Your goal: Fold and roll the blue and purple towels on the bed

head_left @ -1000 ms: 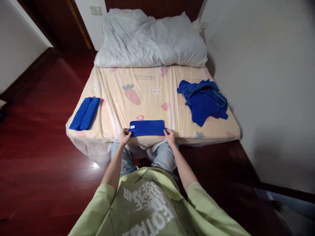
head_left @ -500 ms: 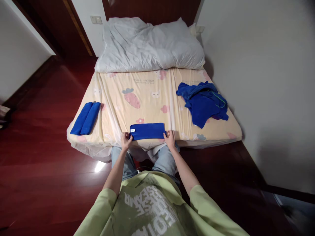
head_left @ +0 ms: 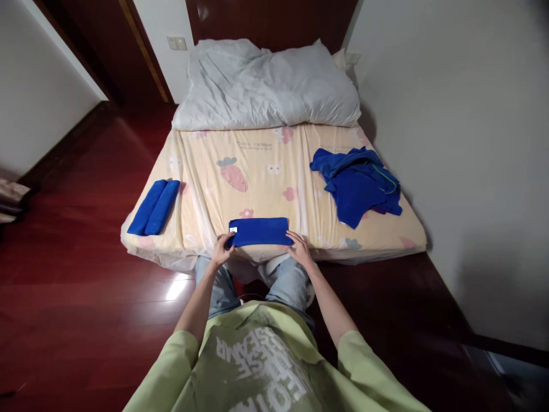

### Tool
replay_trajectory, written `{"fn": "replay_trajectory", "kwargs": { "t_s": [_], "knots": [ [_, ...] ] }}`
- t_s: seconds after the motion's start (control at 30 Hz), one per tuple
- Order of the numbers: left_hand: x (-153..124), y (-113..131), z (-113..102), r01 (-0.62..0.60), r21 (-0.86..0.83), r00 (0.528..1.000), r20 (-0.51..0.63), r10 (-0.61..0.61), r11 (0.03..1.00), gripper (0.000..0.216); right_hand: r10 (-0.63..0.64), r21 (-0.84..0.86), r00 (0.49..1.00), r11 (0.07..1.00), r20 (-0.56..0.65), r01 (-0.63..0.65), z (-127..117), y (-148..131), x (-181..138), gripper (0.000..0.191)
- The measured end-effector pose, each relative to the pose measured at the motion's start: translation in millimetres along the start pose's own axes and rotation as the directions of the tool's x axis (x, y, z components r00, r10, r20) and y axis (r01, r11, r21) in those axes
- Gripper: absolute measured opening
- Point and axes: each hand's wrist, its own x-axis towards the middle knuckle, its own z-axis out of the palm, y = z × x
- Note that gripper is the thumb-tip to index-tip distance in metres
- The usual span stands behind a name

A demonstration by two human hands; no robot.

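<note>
A folded blue towel (head_left: 261,232), a flat strip with a small white label at its left end, lies along the bed's near edge. At its left end is my left hand (head_left: 221,250), thumb and fingers apart and touching the cloth by the near corner. My right hand (head_left: 300,250) rests against the opposite end, fingers stretched out and thumb spread below them. Toward the left edge of the bed, two rolled or folded blue towels (head_left: 154,207) lie side by side. A loose heap of blue cloths (head_left: 358,186) lies on the right.
The bed (head_left: 257,189) has a cream sheet printed with carrots and flowers. A bunched white quilt (head_left: 270,86) lies at the headboard (head_left: 274,23). A white wall (head_left: 463,143) stands close on the right; dark red floor (head_left: 77,240) lies to the left.
Both hands have loosened from a pinch on the towel's ends to spread fingers. The towel stays in place on the bed; the whole view has shifted slightly.
</note>
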Motion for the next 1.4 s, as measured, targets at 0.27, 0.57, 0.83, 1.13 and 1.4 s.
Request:
{"fn": "replay_trajectory", "kwargs": {
  "t_s": [0.27, 0.57, 0.83, 1.13, 1.4],
  "knots": [
    [6, -4, -1, 0.037, -0.024, 0.999, 0.012, -0.037, 0.999, 0.051, 0.103, 0.177, 0.992, 0.980, -0.069, -0.090, 5, 11, 16, 0.042],
    [11, -10, 7, 0.311, -0.099, 0.943, -0.093, -0.320, 0.945, 0.041, 0.368, 0.277, 0.922, 0.904, -0.119, -0.325, 17, 18, 16, 0.036],
    [26, -1, 2, 0.351, -0.020, 0.926, -0.140, -0.350, 0.936, 0.041, 0.421, 0.128, 0.890, 0.906, -0.177, -0.403, 28, 18, 25, 0.051],
    [34, -7, -4, 0.343, 0.151, 0.939, -0.089, -0.332, 0.927, 0.041, 0.374, 0.008, 0.910, 0.926, -0.179, -0.378, 28, 21, 26, 0.054],
    [27, -1, -4, 0.376, 0.173, 0.924, -0.148, -0.353, 0.910, 0.032, 0.447, 0.037, 0.871, 0.893, -0.206, -0.449, 29, 9, 33, 0.047]
  ]
}}
